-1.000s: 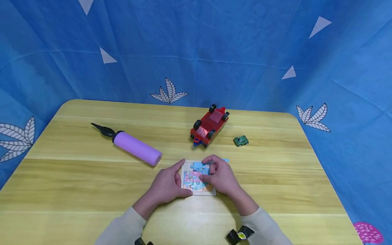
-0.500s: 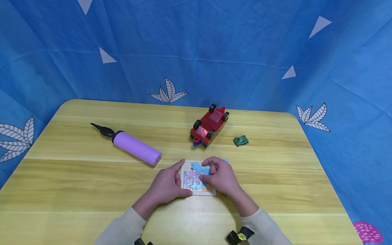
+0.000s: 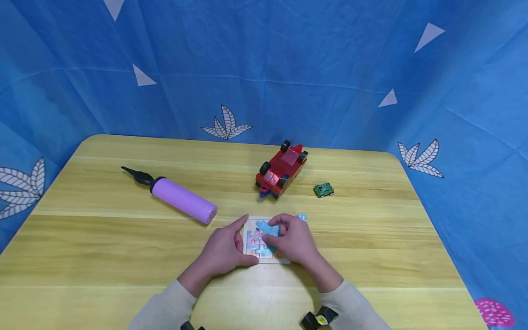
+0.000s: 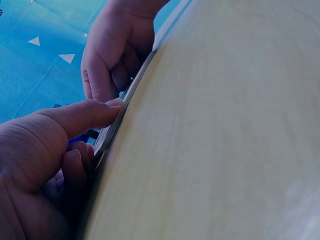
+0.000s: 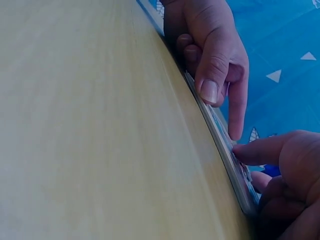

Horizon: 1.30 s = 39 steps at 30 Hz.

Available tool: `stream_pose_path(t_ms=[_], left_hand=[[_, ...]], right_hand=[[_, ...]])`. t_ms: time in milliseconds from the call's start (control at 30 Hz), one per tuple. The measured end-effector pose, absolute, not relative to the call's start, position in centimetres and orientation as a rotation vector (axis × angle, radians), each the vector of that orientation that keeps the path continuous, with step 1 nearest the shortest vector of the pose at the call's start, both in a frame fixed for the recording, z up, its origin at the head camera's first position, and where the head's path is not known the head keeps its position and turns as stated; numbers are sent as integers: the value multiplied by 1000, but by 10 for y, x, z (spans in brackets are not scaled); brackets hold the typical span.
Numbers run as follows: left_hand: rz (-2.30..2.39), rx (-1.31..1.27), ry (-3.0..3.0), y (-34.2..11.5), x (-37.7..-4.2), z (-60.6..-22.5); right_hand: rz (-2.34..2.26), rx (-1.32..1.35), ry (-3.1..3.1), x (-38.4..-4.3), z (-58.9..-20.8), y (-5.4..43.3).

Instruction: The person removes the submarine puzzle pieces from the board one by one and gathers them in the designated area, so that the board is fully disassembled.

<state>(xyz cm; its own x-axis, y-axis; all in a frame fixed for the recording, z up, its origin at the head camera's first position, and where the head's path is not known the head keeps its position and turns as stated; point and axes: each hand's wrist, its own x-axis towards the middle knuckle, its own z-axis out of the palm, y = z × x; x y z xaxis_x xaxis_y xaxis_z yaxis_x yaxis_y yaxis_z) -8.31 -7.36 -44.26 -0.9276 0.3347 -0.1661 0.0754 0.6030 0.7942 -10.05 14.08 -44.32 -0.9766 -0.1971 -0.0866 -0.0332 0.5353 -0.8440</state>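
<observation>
A small square jigsaw puzzle (image 3: 274,261) with a pale frame lies on the table between my hands. My left hand (image 3: 222,247) holds it at its left side, index finger at the top left corner and thumb on the bottom edge. My right hand (image 3: 294,240) is over the puzzle's right half, with thumb and index finger curled about a blue puzzle piece (image 3: 262,226) that sits askew in the upper part. In the right wrist view the right thumb (image 5: 255,151) touches the puzzle's face. The hand covers the right side of the picture.
Another blue puzzle piece (image 3: 303,217) lies just beyond the right hand. Farther back are an overturned red toy car (image 3: 284,167) and a small green toy car (image 3: 323,189). A purple hand pump (image 3: 183,199) with a black nozzle lies at the left. A blue curtain hangs behind.
The blue piece has turned askew and shifted a little under the right hand's fingers. The right hand has moved slightly left, uncovering more of the loose piece. The left hand keeps its hold.
</observation>
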Motion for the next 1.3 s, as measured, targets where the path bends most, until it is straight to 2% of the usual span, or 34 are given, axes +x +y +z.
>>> stream_pose_path(t_ms=[467,1300], left_hand=[[1240,314,2515,-72,-82,-442],[1233,303,2537,-72,-82,-443]], right_hand=[[-1504,-299,2527,-90,-440,156],[-1547,-291,2579,-76,-434,211]])
